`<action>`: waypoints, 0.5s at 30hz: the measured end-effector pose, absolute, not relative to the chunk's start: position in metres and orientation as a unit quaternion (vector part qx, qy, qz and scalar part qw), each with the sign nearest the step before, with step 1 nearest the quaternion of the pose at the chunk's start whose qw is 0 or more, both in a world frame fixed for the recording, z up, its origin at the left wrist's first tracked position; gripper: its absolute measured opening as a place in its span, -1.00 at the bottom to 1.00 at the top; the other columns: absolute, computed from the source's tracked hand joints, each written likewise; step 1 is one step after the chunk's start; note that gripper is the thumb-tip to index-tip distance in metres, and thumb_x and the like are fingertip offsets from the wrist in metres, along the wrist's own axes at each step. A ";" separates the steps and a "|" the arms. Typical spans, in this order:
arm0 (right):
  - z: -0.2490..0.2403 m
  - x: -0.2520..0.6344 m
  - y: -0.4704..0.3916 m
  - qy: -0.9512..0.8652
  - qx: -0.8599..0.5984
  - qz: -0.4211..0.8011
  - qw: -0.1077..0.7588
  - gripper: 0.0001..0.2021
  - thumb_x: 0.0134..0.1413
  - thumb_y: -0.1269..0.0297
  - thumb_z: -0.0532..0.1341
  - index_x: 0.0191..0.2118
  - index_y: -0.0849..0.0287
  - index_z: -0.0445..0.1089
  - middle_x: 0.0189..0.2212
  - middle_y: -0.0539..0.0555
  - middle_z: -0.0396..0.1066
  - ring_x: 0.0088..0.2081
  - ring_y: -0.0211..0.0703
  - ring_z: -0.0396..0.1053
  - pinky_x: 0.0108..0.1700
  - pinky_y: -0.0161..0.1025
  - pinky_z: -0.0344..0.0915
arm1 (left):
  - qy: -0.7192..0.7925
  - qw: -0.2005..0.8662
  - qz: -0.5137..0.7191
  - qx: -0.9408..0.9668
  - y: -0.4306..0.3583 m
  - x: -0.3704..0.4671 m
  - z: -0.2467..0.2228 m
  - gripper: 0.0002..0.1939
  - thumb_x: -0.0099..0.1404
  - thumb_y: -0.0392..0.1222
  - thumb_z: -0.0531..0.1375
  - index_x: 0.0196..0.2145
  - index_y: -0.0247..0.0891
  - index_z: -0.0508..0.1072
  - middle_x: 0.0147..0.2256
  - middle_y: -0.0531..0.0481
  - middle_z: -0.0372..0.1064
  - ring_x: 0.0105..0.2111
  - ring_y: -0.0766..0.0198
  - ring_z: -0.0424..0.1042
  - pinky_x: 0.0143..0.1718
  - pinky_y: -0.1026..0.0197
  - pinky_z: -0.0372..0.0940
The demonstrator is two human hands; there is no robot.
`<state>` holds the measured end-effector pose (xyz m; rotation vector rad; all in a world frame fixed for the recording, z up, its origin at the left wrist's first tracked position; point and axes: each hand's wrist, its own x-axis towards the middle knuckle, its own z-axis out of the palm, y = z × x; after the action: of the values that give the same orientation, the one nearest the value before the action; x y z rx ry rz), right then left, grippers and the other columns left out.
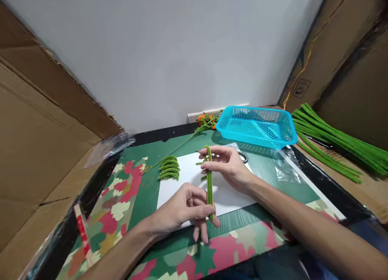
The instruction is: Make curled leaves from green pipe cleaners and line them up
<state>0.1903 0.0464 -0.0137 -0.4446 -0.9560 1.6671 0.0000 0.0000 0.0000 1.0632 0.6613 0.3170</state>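
Pipe cleaner (209,183) over paper (227,195), between cardboard (39,110)

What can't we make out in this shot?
- Scissors, head view: middle section hidden by the right hand.
- Short green pieces, head view: full length unclear, partly behind the right hand and folded green strip.
- Long green stems, head view: far ends cut off by the right edge.
- Dark tool, head view: type unclear, stems overlap it.
- Box print, head view: too small to read.
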 end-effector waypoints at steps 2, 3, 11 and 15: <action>-0.009 0.193 0.045 -0.400 -0.184 0.708 0.552 -0.68 -0.11 0.22 0.60 -0.18 0.14 0.66 -0.23 0.03 0.57 -0.31 -0.22 0.54 -0.19 -0.20 0.58 | 0.312 0.801 0.155 0.487 0.000 -0.001 0.001 -0.65 0.31 -0.01 0.45 -0.34 -0.43 0.63 -0.41 -0.19 0.63 -0.61 0.26 0.60 -0.63 0.39 0.46; -0.008 0.194 0.045 -0.397 -0.184 0.709 0.553 -0.70 -0.06 0.18 0.58 -0.18 0.14 0.66 -0.22 0.04 0.57 -0.31 -0.22 0.54 -0.19 -0.19 0.58 | 0.315 0.801 0.158 0.484 0.000 -0.001 0.002 -0.64 0.29 0.01 0.46 -0.34 -0.43 0.63 -0.40 -0.20 0.64 -0.62 0.27 0.58 -0.63 0.39 0.46; -0.007 0.196 0.047 -0.377 -0.202 0.700 0.572 -0.74 0.00 0.17 0.55 -0.21 0.18 0.66 -0.26 0.05 0.60 -0.36 -0.20 0.58 -0.19 -0.19 0.57 | 0.341 0.796 0.179 0.467 -0.003 0.001 0.004 -0.60 0.20 0.02 0.52 -0.43 -0.44 0.61 -0.49 -0.13 0.58 -0.64 0.33 0.52 -0.71 0.43 0.40; -0.007 0.196 0.048 -0.366 -0.214 0.698 0.577 -0.73 -0.02 0.18 0.56 -0.23 0.21 0.63 -0.29 0.08 0.63 -0.37 -0.18 0.60 -0.17 -0.18 0.56 | 0.339 0.807 0.177 0.449 -0.002 0.001 0.005 -0.60 0.20 0.02 0.52 -0.41 -0.43 0.60 -0.46 -0.16 0.61 -0.65 0.30 0.54 -0.73 0.43 0.39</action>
<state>0.1963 0.0477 -0.0072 -0.5003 -0.8571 1.6330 0.0006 -0.0020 0.0048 0.9606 0.7255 0.3794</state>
